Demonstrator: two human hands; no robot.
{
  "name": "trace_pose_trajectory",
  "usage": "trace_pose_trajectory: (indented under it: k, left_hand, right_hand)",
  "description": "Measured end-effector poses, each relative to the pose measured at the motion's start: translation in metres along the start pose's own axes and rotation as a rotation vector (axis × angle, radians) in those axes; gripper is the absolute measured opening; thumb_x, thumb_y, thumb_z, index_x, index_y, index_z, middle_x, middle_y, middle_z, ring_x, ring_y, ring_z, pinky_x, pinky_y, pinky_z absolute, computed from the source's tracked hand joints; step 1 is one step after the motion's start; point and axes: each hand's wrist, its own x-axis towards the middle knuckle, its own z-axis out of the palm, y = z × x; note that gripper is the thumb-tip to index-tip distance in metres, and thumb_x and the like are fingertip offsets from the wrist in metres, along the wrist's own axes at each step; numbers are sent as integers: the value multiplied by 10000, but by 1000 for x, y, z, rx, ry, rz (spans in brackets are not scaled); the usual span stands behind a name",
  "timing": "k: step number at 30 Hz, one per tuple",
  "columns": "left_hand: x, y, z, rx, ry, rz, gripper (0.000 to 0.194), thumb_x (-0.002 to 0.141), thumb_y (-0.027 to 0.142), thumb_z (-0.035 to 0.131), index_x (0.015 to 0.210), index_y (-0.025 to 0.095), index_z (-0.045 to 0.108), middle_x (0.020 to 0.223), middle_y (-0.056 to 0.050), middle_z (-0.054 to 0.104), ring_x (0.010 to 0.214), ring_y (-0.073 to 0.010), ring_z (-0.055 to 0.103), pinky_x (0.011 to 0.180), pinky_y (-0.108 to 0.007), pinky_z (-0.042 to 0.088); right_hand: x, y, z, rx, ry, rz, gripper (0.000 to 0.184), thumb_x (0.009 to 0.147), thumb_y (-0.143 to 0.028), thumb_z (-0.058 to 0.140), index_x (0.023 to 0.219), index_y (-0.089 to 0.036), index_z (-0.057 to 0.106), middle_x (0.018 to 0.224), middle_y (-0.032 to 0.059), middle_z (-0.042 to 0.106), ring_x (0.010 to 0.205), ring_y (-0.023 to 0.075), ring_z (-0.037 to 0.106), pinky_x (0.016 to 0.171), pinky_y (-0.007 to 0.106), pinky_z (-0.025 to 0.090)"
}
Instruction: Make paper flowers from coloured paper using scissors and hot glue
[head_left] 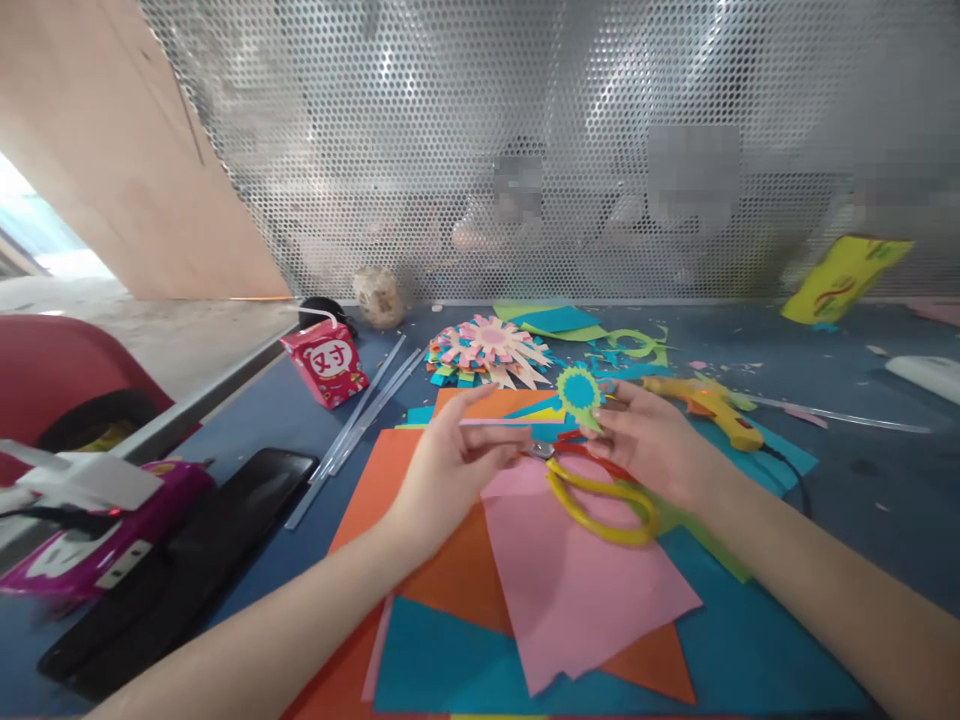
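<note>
My right hand (649, 435) pinches a small paper flower (579, 392) between thumb and fingers. The flower has a fringed blue centre on a light-green layer, with a green tip hanging below. Across from it, my left hand (469, 455) hovers over the papers with its index finger stretched out and thumb apart. Close to its fingertips are scissors (604, 505) with yellow and red handles, lying over a pink sheet (592, 590). Their blades are hidden behind my left fingers. Orange sheets (367, 490) and blue sheets (450, 655) are stacked under both hands.
Fringed paper flowers (491, 345) lie beyond my hands. A yellow glue gun (712, 410) rests at right, its cord trailing. Clear glue sticks (360, 420), a red drink carton (328, 362), a black phone (180, 570) and a purple power strip (112, 540) stand left. Perforated metal (450, 130) closes the back.
</note>
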Motion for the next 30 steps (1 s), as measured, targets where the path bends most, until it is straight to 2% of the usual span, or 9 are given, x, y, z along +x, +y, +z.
trace_pose_trajectory:
  k: [4,8,16,18,22,24,26,28,30]
  left_hand:
    - [-2,-13,8,47,-83,-25,797,632,176,740,1295,223,301,977,-67,670,872,-203,650,797,-351,514]
    - [-2,-18,10,157,-66,-17,742,653,210,727,1294,235,355,798,-28,679,750,-194,656,716,-332,515]
    - [-19,-3,15,16,-129,-50,902,663,137,720,1371,206,165,692,-16,707,705,-185,674,667,-282,528]
    - [-26,4,15,24,-132,60,863,677,111,710,1357,239,194,702,-7,714,717,-185,677,696,-299,536]
    - [-32,16,8,90,-78,444,697,691,55,693,1252,317,372,711,29,718,892,-182,642,867,-348,481]
    - [-33,19,4,66,-83,525,695,678,65,707,1239,328,393,672,35,704,971,-200,612,919,-378,445]
    - [-35,19,2,25,-182,485,768,589,91,775,1221,327,409,561,61,639,891,-217,632,871,-374,470]
    - [-36,17,1,72,-337,387,687,574,89,782,1143,319,473,535,74,573,781,-198,643,824,-350,487]
    - [-38,14,2,187,-431,343,582,666,52,701,1131,315,469,764,26,631,885,-188,626,913,-362,437]
  right_hand:
    - [-8,7,5,-109,-122,59,342,650,-264,738,927,-233,540,864,9,600,714,157,586,624,298,504]
    - [-11,12,8,-213,-146,42,358,653,-250,733,952,-205,540,871,28,609,701,159,593,570,254,479]
    - [1,11,-3,-206,53,-64,355,603,-296,752,851,-204,515,750,-21,557,606,105,540,510,206,446]
    - [3,8,-5,-201,118,-75,370,575,-299,765,829,-197,515,727,-28,539,591,98,522,514,210,453]
    - [7,5,-7,-203,226,-79,398,529,-297,785,797,-189,512,728,-29,521,622,105,519,523,219,480]
    - [9,6,-10,-207,252,-86,406,517,-291,789,799,-191,514,741,-27,520,643,110,520,524,220,487]
    - [11,6,-12,-212,255,-98,408,519,-293,788,810,-194,520,752,-23,521,667,119,523,526,222,489]
    - [12,6,-13,-218,236,-112,404,534,-300,782,827,-196,525,761,-19,525,687,127,529,527,223,487]
    - [11,6,-13,-223,202,-131,391,560,-304,771,845,-200,524,769,-19,528,687,127,533,530,224,483]
